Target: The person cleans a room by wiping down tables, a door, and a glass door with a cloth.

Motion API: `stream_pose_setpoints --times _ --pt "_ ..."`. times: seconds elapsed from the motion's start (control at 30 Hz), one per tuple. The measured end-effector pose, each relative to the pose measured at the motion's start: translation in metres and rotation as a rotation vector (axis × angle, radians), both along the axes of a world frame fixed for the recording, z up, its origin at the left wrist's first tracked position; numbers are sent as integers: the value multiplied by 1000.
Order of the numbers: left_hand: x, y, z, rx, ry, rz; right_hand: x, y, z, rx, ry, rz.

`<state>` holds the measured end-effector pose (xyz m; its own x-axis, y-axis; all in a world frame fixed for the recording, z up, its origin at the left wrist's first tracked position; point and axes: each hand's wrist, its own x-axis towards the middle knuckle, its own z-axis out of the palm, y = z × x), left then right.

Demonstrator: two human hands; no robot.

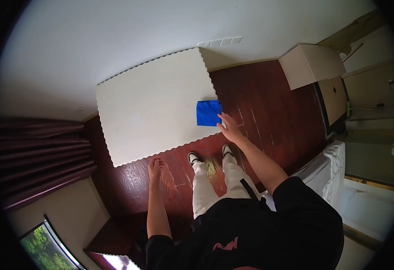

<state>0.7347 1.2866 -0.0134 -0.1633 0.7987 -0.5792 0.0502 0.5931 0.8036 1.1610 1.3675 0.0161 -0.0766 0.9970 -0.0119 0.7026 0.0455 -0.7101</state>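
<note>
Currently a blue cloth (208, 113) lies on the pale bench (152, 105), squared off into a small flat patch near the corner closest to the right hand (229, 129), with a darker crease along its far edge. That hand reaches in over the bench's edge, fingers spread and thumb apart, so its grip is open; the fingertips are right at the cloth's near right side, though whether they touch it or hang just above is too fine to tell. The left hand (154, 169) is just off the front edge of the bench, well apart from the cloth, its grip loose and open with the fingers slightly bent. A wavy, scalloped border runs around the bench top, which stands close to a white wall (138, 27) bearing a row of wall plates (221, 42). Below is a glossy dark red floor (287, 108) with pale streaks, and the person's shoes (193, 157) point toward the bench, under white trousers (204, 189) and a black shirt (273, 229). A purple curtain (39, 157) hangs in folds at the left, above a window (46, 247) showing greenery, while a pale box (311, 65) sits at the far right.
</note>
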Motion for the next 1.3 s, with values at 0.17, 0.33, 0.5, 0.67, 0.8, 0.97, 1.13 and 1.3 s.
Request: stream_pose_setpoints --times 0.17,0.33,0.5,0.67,0.8,0.97,1.13,1.3 --pt "36 58 -2 102 233 -232 -25 6 -42 -73 -321 36" --pt "115 97 -39 314 498 -503 -42 68 -71 54 -389 98" --pt "166 176 -69 452 760 -522 -38 77 -119 13 -382 151" --pt "179 286 -113 443 985 -455 -12 103 -138 -28 -423 315" --pt "208 300 -145 362 1116 -433 -4 217 -143 7 -476 277" --pt "205 297 -143 321 1085 -436 -2 338 -152 179 -423 283" --pt "206 298 -146 317 1087 -421 -4 452 -164 340 -497 230" --pt "206 296 -149 317 1072 -433 -3 471 -176 365 -567 237"
